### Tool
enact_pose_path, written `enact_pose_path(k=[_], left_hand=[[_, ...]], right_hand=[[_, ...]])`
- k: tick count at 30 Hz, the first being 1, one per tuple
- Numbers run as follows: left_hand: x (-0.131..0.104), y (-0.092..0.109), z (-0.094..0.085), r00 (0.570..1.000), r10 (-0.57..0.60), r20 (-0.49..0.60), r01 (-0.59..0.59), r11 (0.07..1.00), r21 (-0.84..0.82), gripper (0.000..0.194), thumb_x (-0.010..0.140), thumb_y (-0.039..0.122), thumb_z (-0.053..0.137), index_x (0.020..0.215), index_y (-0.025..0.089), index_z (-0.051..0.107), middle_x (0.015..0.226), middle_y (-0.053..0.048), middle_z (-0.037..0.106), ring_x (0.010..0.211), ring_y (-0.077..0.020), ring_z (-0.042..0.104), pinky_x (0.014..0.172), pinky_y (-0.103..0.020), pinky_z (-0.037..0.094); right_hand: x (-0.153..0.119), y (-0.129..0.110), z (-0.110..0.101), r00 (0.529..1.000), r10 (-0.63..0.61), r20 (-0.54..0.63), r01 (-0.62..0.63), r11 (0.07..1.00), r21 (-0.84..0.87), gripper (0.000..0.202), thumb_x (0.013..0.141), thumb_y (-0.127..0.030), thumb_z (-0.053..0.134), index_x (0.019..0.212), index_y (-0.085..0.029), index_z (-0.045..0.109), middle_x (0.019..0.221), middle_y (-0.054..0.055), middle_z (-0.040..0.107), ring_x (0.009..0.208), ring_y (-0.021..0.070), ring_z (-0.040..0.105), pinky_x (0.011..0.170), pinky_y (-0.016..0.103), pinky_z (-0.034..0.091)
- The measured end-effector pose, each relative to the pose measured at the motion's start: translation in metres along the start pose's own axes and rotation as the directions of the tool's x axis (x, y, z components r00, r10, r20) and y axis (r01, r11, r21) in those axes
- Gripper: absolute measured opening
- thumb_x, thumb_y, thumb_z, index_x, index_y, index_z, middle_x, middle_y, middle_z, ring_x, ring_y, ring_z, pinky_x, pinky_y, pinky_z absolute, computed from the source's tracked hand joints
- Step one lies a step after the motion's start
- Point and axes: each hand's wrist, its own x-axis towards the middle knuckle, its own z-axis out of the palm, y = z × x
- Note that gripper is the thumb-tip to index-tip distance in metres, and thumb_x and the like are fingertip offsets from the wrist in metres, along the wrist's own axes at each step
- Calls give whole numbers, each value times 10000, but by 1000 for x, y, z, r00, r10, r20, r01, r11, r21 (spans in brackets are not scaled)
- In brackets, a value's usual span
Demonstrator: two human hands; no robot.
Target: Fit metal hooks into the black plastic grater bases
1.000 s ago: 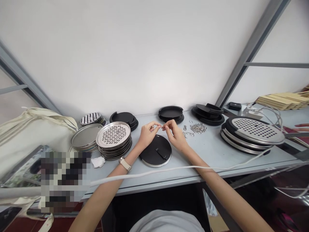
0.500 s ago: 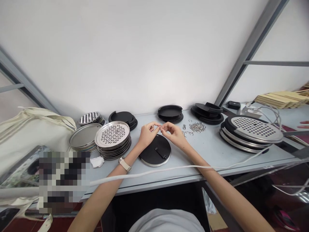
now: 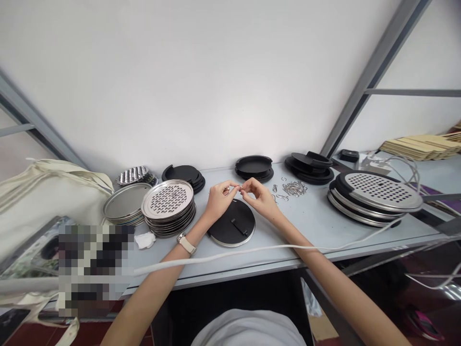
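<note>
My left hand (image 3: 220, 198) and my right hand (image 3: 260, 198) meet fingertip to fingertip above the table, both closed in a pinch. A tiny shiny piece (image 3: 240, 188) shows between the fingertips; its exact kind is too small to make out. Just below lies a round black disc (image 3: 230, 228) with a silvery rim and a small black latch (image 3: 238, 227) on top; my left hand hides part of its far edge. To the right of my right hand lies a loose pile of small metal wire clips (image 3: 295, 188), with several single ones scattered nearer.
On the left stand a stack of round grater plates (image 3: 171, 199) and plain metal discs (image 3: 124, 203). Black round parts (image 3: 254, 166) line the wall. More perforated discs (image 3: 382, 192) are stacked at right. A white cable (image 3: 230, 257) crosses in front, over my forearms.
Both hands stay pinched together, with my fingertips shifted slightly upward. Another person's hand at the far right edge has gone out of view.
</note>
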Motion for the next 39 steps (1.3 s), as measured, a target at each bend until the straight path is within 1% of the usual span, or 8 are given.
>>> enact_pose_path(k=[5,12,16,19,21,26,32,39], left_hand=[[-1,2,0,1000,-8,-25,9,999,38,241,794,369,556,766,166,683,491,68,226,474,-74,225,494,-221,190],[1,-1,1,998,-37,-44,34,998,-57,214,776,351,586,786,159,679,496,76,179,471,-71,194,488,-220,175],[1,0,0,998,-40,-54,37,998,-44,207,779,342,586,775,157,679,481,78,188,462,-70,197,480,-218,179],[0,1,0,998,11,-58,-10,1000,10,183,793,314,575,770,168,683,477,72,274,462,-67,244,485,-211,212],[-1,2,0,997,63,-54,-60,996,60,168,803,291,566,776,175,684,496,63,387,470,-65,294,499,-204,248],[-3,0,0,986,162,-41,-156,979,128,145,823,254,552,805,182,676,659,22,628,524,-72,435,543,-189,327],[-3,-2,0,983,184,-22,-179,973,145,145,834,234,539,805,186,673,730,15,673,532,-77,466,557,-192,351],[-2,-3,0,987,164,-1,-162,976,143,144,829,255,535,804,189,661,652,32,602,499,-69,387,548,-202,320]], right_hand=[[1,-1,-1,1000,-16,-11,16,1000,-2,184,832,-383,524,785,-206,531,747,6,521,734,140,511,716,289,434],[3,-3,0,1000,-25,-2,25,995,92,150,820,-359,557,798,-211,547,761,5,532,730,134,517,717,287,438],[1,-4,0,1000,-4,28,1,994,108,151,820,-361,559,830,-211,555,775,9,553,761,139,541,744,295,448],[1,-3,-1,1000,12,27,-14,994,109,150,828,-354,551,817,-205,550,764,8,554,758,137,545,745,293,450],[1,-1,-1,999,16,28,-19,994,110,146,830,-344,548,801,-200,554,757,9,556,753,137,546,738,290,448],[2,1,-1,999,22,32,-25,994,103,151,806,-345,566,772,-198,573,744,13,571,742,145,550,722,299,447],[2,2,-3,999,26,40,-28,998,61,119,786,-313,564,775,-195,575,738,10,566,737,145,539,713,295,439],[1,3,-2,1000,-27,0,27,997,-79,24,768,-216,529,773,-197,544,723,-10,527,703,127,504,678,268,413]])
